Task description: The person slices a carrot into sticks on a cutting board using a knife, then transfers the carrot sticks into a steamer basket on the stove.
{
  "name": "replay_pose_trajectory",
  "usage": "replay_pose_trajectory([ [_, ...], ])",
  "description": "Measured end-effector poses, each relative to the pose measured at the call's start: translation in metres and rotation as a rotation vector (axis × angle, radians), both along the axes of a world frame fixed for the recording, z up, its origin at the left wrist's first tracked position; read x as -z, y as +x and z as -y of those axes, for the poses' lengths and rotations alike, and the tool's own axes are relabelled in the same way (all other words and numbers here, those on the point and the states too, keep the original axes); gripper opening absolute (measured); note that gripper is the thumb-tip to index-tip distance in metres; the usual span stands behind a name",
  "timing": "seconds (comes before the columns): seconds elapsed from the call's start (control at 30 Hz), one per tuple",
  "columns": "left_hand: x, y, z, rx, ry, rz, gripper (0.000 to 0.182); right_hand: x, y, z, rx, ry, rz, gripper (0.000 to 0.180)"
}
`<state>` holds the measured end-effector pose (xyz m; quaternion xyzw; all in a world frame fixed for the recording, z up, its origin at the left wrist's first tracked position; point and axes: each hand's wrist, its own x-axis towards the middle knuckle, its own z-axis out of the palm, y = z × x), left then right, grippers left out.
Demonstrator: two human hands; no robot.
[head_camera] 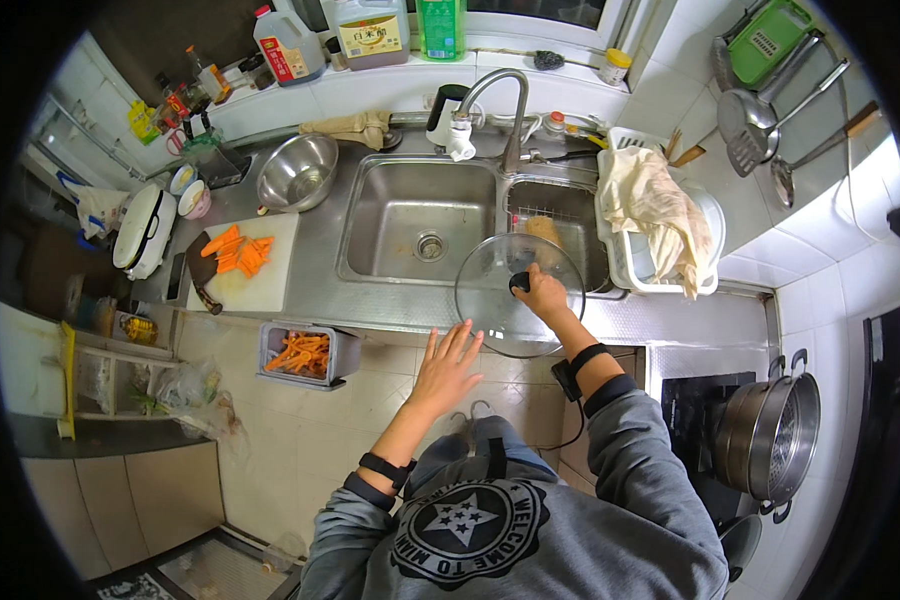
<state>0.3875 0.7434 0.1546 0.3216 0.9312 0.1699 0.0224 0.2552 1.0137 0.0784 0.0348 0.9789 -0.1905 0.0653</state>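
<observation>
My right hand grips the black knob of a clear glass pot lid. The lid hangs over the front rim of the steel double sink, partly across the smaller basin. Just left of the lid, my left hand is spread flat in the air and holds nothing. Through and beyond the glass, a yellowish sponge-like block shows in the small basin, beside a wire rack. The larger basin has a drain strainer at its bottom.
A white cutting board bears cut carrots and a cleaver. A steel bowl stands behind it. Below the counter is a bin with orange peelings. A cloth covers a dish rack; a steamer pot sits right.
</observation>
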Motion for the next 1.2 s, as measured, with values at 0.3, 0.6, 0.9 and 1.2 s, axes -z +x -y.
replay_pose_trajectory([
  [0.3,0.004,-0.021,-0.042,0.007,0.019,0.028,0.080,0.020,-0.023,-0.009,-0.057,-0.001,-0.020,0.053],
  [0.6,0.017,-0.025,-0.051,0.005,0.011,0.060,0.083,-0.001,-0.034,-0.008,-0.123,0.170,0.161,0.076],
  [0.9,0.016,-0.020,-0.013,-0.039,0.059,0.019,0.079,-0.051,-0.018,0.041,-0.306,-0.161,-0.371,0.020],
  [1.2,0.007,0.011,0.135,-0.233,0.089,0.028,0.070,-0.067,0.037,0.222,-0.481,-0.418,-0.287,0.021],
])
